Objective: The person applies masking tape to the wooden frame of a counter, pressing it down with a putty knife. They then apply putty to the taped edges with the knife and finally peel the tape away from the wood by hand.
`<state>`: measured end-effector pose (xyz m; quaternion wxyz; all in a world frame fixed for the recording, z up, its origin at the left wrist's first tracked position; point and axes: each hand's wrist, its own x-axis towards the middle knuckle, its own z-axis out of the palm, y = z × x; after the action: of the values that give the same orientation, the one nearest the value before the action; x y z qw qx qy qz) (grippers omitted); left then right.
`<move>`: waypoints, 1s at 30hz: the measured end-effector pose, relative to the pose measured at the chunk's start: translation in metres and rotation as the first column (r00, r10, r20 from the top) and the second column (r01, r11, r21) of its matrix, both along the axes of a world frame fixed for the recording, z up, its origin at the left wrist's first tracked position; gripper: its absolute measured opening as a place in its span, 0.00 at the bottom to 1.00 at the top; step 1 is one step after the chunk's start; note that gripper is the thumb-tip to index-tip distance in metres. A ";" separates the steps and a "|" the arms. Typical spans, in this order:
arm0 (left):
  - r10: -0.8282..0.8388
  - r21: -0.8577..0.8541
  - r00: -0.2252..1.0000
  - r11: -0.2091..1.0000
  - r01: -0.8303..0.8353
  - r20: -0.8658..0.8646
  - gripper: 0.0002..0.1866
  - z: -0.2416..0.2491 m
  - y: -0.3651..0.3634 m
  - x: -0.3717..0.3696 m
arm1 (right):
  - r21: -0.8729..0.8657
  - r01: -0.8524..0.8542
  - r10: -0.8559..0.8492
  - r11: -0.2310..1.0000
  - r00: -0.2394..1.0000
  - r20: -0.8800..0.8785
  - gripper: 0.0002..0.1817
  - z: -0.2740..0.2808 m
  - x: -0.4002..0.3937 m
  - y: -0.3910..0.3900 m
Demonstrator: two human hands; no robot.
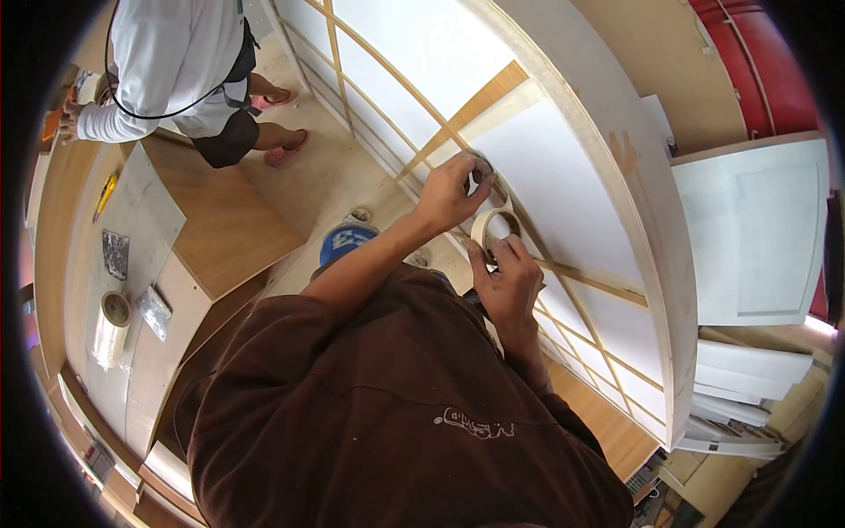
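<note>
My right hand [509,282] grips a roll of masking tape [481,231], its fingers at the ring's lower edge. A pale length of tape seems to rise from the roll toward my left hand [451,189]. The fingers of that left hand are pinched together close to a wooden strip of the panel; something dark shows at the fingertips, too small to name. Both hands are at the large white panel [563,176], which is divided by thin brown wooden strips and framed by a pale edge. A wider brown wedge [484,95] lies above my left hand.
At upper left a person [176,70] in a white long-sleeved top stands by a workbench [158,352]. On it lie a yellow cutter [106,194], a wrapped roll [113,317] and flat packets. A blue can [345,242] is near my left forearm. White panels [757,229] lean at right.
</note>
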<state>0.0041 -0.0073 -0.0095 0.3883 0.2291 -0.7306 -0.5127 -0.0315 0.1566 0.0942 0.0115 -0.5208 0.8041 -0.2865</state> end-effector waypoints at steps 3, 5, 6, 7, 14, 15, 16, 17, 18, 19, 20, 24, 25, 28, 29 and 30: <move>-0.014 -0.084 1.000 0.996 0.013 -0.014 0.08 -0.006 -0.001 0.001 | 0.006 0.002 -0.002 1.000 1.000 0.001 0.12 0.000 -0.001 -0.001; -0.023 -0.133 0.999 0.991 0.019 -0.031 0.08 -0.007 -0.003 0.003 | 0.002 0.004 -0.004 1.000 1.000 0.004 0.12 0.000 -0.001 -0.002; 0.023 -0.146 0.997 0.989 -0.034 -0.075 0.08 -0.006 -0.004 0.004 | 0.008 0.005 -0.005 1.000 1.000 0.019 0.12 0.002 0.000 -0.004; 0.068 -0.155 0.991 0.984 -0.086 -0.118 0.08 -0.006 -0.006 0.007 | 0.014 0.007 -0.007 1.000 0.999 0.034 0.11 0.002 0.001 -0.005; 0.222 -0.182 0.975 0.960 -0.214 0.022 0.08 0.002 -0.037 0.017 | -0.006 -0.057 0.057 0.998 0.998 0.003 0.11 -0.012 0.001 -0.018; 0.226 -0.182 0.974 0.959 -0.218 0.025 0.08 0.005 -0.037 0.017 | -0.006 -0.062 0.062 0.998 0.998 0.005 0.11 -0.014 0.001 -0.019; 0.216 -0.164 0.975 0.965 -0.206 0.042 0.08 0.006 -0.037 0.018 | 0.009 -0.055 0.055 0.998 0.998 -0.008 0.11 -0.016 0.001 -0.021; 0.207 -0.147 0.977 0.969 -0.197 0.058 0.08 0.008 -0.038 0.019 | 0.022 -0.049 0.049 0.999 0.999 -0.022 0.11 -0.017 0.001 -0.023; 0.213 -0.149 0.975 0.968 -0.203 0.059 0.08 0.008 -0.039 0.019 | 0.020 -0.055 0.055 0.998 0.998 -0.022 0.11 -0.017 0.002 -0.025; 0.212 -0.154 0.976 0.967 -0.201 0.056 0.08 0.008 -0.040 0.018 | 0.015 -0.045 0.045 0.999 0.998 -0.042 0.11 -0.016 0.002 -0.026; 0.208 -0.159 0.977 0.967 -0.198 0.053 0.08 0.007 -0.040 0.018 | 0.011 -0.033 0.034 0.999 0.997 -0.063 0.12 -0.015 0.002 -0.027; 0.193 -0.178 0.980 0.967 -0.179 0.059 0.08 0.003 -0.042 0.017 | 0.013 -0.028 0.029 1.000 0.992 -0.126 0.12 -0.011 0.003 -0.029; 0.198 -0.182 0.979 0.965 -0.187 0.044 0.08 0.002 -0.042 0.017 | 0.018 -0.025 0.027 1.000 0.990 -0.141 0.12 -0.010 0.004 -0.031; 0.212 -0.225 0.977 0.953 -0.202 0.019 0.08 -0.004 -0.044 0.014 | 0.040 -0.005 0.011 0.999 0.988 -0.157 0.11 -0.008 0.005 -0.034; 0.224 -0.262 0.974 0.941 -0.214 0.010 0.08 -0.006 -0.045 0.014 | 0.060 0.008 0.002 0.998 0.988 -0.156 0.11 -0.007 0.005 -0.035; 0.222 -0.263 0.975 0.941 -0.212 0.007 0.08 -0.003 -0.045 0.015 | 0.059 0.010 -0.001 0.998 0.987 -0.158 0.11 -0.007 0.005 -0.036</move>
<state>0.0187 -0.0522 -0.0129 0.4557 0.2646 -0.7690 -0.3619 -0.0266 0.1205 0.0869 -0.0375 -0.5390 0.8120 -0.2205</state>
